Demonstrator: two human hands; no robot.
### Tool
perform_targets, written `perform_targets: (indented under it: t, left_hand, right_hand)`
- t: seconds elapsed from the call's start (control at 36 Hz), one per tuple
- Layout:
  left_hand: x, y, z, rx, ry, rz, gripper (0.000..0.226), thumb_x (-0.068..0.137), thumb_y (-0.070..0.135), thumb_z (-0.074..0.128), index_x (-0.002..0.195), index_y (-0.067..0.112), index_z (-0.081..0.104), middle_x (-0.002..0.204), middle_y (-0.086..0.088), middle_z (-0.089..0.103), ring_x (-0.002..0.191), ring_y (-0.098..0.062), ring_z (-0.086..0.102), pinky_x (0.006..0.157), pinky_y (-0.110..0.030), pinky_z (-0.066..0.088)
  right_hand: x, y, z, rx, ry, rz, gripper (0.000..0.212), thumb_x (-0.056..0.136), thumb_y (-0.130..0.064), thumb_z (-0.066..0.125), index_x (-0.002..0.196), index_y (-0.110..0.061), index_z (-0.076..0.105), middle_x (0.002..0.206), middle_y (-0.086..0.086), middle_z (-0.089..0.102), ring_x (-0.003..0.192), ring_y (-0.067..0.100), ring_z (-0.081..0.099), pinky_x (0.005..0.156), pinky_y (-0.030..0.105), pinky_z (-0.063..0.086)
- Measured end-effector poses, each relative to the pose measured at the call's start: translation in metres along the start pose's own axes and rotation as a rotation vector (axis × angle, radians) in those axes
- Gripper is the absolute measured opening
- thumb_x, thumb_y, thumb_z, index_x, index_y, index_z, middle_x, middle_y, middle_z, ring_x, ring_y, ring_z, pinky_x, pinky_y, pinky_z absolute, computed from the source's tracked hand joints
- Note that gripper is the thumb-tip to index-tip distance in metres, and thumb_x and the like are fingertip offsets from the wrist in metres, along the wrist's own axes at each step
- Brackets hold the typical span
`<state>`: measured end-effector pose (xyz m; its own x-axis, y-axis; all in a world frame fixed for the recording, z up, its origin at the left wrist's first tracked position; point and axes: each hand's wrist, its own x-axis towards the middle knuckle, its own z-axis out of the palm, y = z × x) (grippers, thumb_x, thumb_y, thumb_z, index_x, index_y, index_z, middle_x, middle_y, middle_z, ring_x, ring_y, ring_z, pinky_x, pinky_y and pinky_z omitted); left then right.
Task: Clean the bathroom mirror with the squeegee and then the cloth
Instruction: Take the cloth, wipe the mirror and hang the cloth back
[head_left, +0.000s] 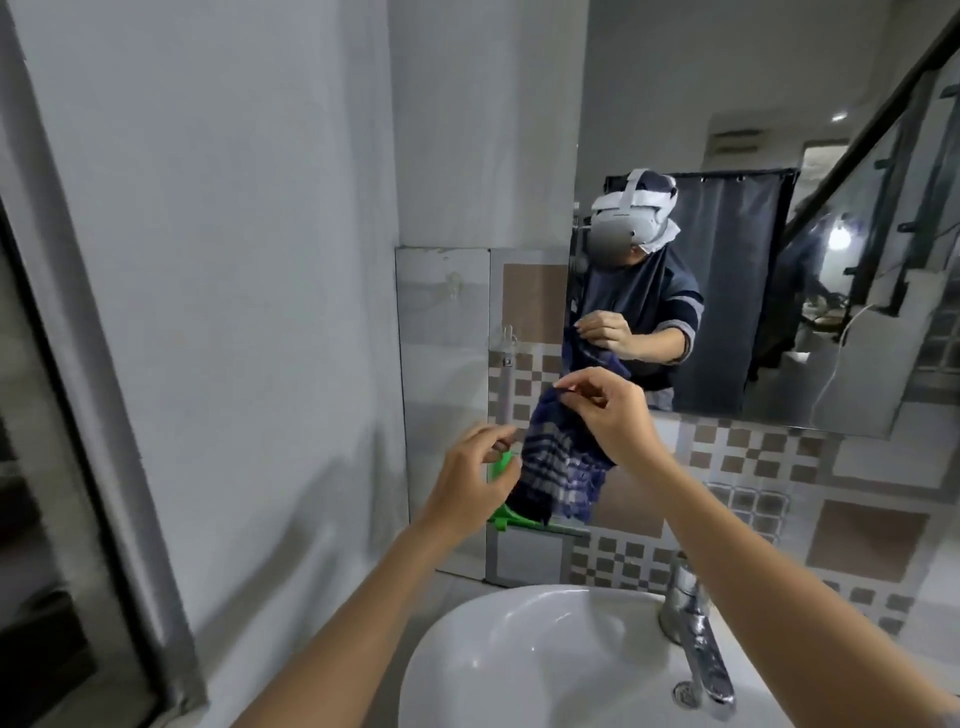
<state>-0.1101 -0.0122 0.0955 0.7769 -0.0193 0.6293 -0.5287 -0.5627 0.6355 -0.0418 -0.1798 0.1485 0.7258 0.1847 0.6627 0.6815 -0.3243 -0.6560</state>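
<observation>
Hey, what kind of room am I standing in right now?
Most likely a small home bathroom. A white washbasin with a chrome tap sits below a wall mirror, and the wall behind is covered in checkered tiles.

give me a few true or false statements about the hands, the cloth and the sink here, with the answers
1. The right hand pinches the top of the blue striped cloth. True.
2. The cloth lies in the sink. False: it hangs in the air above it.
3. The green squeegee sits behind the left hand, by the tiled wall. True.
4. Water runs from the faucet. False: no water shows.
5. The left hand is wiping the mirror. False: it is below the mirror.
</observation>
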Motion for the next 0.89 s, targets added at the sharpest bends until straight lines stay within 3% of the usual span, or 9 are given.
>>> perform_targets:
  t: [0.08, 0.19, 0.31, 0.39, 0.5, 0.64, 0.72, 0.78, 0.89]
  left_hand:
    - [0.000, 0.008, -0.003, -0.081, -0.022, -0.053, 0.044, 0.093, 0.018, 0.049, 0.136, 0.013, 0.039, 0.129, 0.005, 0.043, 0.119, -0.007, 0.044, 0.102, -0.023, 0.037]
    - [0.004, 0.015, -0.009, -0.100, 0.006, -0.051, 0.042, 0.097, 0.020, 0.041, 0.138, 0.014, 0.035, 0.137, 0.005, 0.039, 0.124, -0.005, 0.039, 0.103, -0.020, 0.032]
    - [0.004, 0.016, -0.012, -0.062, 0.025, -0.015, 0.030, 0.096, 0.017, 0.043, 0.125, 0.011, 0.050, 0.117, 0.001, 0.056, 0.106, -0.010, 0.053, 0.093, -0.023, 0.044]
    - [0.004, 0.012, -0.018, -0.066, 0.038, -0.008, 0.023, 0.093, 0.018, 0.049, 0.112, 0.009, 0.060, 0.101, -0.007, 0.066, 0.093, -0.016, 0.061, 0.083, -0.024, 0.051]
    - [0.011, 0.007, -0.036, -0.038, 0.071, -0.001, 0.020, 0.090, 0.017, 0.057, 0.106, 0.010, 0.066, 0.097, -0.006, 0.070, 0.088, -0.015, 0.064, 0.079, -0.021, 0.052]
    - [0.031, 0.000, -0.059, -0.029, -0.006, -0.001, 0.022, 0.085, 0.011, 0.062, 0.106, 0.011, 0.068, 0.098, -0.002, 0.071, 0.089, -0.010, 0.065, 0.080, -0.015, 0.051]
    - [0.049, -0.001, -0.070, -0.003, -0.009, 0.017, 0.025, 0.084, 0.008, 0.063, 0.108, 0.011, 0.067, 0.100, 0.000, 0.070, 0.089, -0.006, 0.064, 0.081, -0.013, 0.049]
    - [0.064, 0.000, -0.077, 0.004, 0.023, 0.038, 0.024, 0.083, 0.006, 0.064, 0.106, 0.011, 0.068, 0.099, 0.000, 0.070, 0.086, -0.003, 0.063, 0.081, -0.013, 0.049]
    - [0.094, -0.004, -0.088, -0.004, 0.165, 0.068, 0.021, 0.083, 0.006, 0.064, 0.102, 0.012, 0.070, 0.097, 0.001, 0.071, 0.083, 0.003, 0.062, 0.080, -0.009, 0.048]
  right_hand:
    - [-0.002, -0.010, 0.003, -0.038, -0.075, -0.088, 0.019, 0.082, 0.002, 0.063, 0.085, -0.016, 0.068, 0.088, 0.003, 0.067, 0.085, 0.016, 0.062, 0.078, 0.015, 0.048]
    - [-0.007, -0.016, 0.006, -0.013, -0.104, -0.140, 0.023, 0.082, 0.005, 0.063, 0.086, -0.017, 0.069, 0.089, 0.006, 0.067, 0.086, 0.019, 0.064, 0.081, 0.013, 0.049]
    - [-0.010, -0.024, 0.008, 0.046, -0.100, -0.128, 0.017, 0.081, 0.006, 0.063, 0.088, -0.007, 0.071, 0.090, 0.012, 0.068, 0.085, 0.018, 0.065, 0.080, 0.015, 0.051]
    - [-0.010, -0.028, 0.007, 0.014, -0.095, -0.129, 0.018, 0.082, 0.004, 0.063, 0.088, -0.012, 0.070, 0.088, 0.006, 0.067, 0.083, 0.014, 0.063, 0.078, 0.013, 0.050]
    - [-0.006, -0.031, 0.005, -0.128, -0.105, -0.190, 0.013, 0.080, 0.002, 0.066, 0.088, -0.007, 0.072, 0.086, 0.003, 0.065, 0.078, 0.013, 0.061, 0.075, 0.011, 0.048]
    - [0.007, -0.035, 0.009, -0.233, -0.096, -0.223, 0.012, 0.077, 0.003, 0.069, 0.086, -0.004, 0.073, 0.083, 0.003, 0.064, 0.074, 0.012, 0.060, 0.072, 0.004, 0.045]
    - [0.023, -0.039, 0.016, -0.259, -0.048, -0.218, 0.011, 0.076, 0.003, 0.070, 0.085, -0.004, 0.073, 0.083, 0.009, 0.068, 0.073, 0.017, 0.062, 0.074, 0.015, 0.050]
    - [0.037, -0.042, 0.021, -0.271, -0.016, -0.212, 0.011, 0.076, 0.002, 0.070, 0.084, -0.005, 0.073, 0.083, 0.010, 0.069, 0.074, 0.019, 0.063, 0.075, 0.022, 0.051]
    - [0.070, -0.049, 0.034, -0.237, 0.061, -0.187, 0.007, 0.077, 0.000, 0.069, 0.081, -0.006, 0.069, 0.078, 0.006, 0.069, 0.072, 0.015, 0.062, 0.069, 0.013, 0.047]
